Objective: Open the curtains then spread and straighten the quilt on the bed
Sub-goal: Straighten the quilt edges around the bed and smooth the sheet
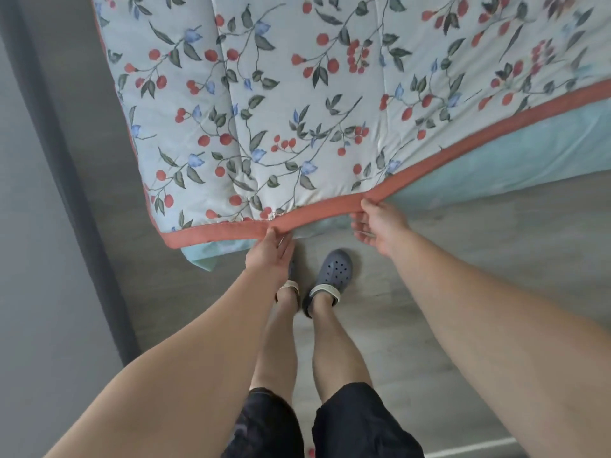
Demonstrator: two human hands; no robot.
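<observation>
The quilt [297, 104] fills the upper half of the frame, lying over the bed [515, 160], whose teal sheet shows at right. Both hands hold its red hem [317, 211] at frame centre: the left hand [269, 251] pinches it from below with fairly straight fingers, and the right hand [378, 226] curls round it just beside. Gripping the border close together likely lets the person tug this edge taut and level. Grey clogs [332, 274] stand on the floor [463, 259] below. No curtains are in view.
</observation>
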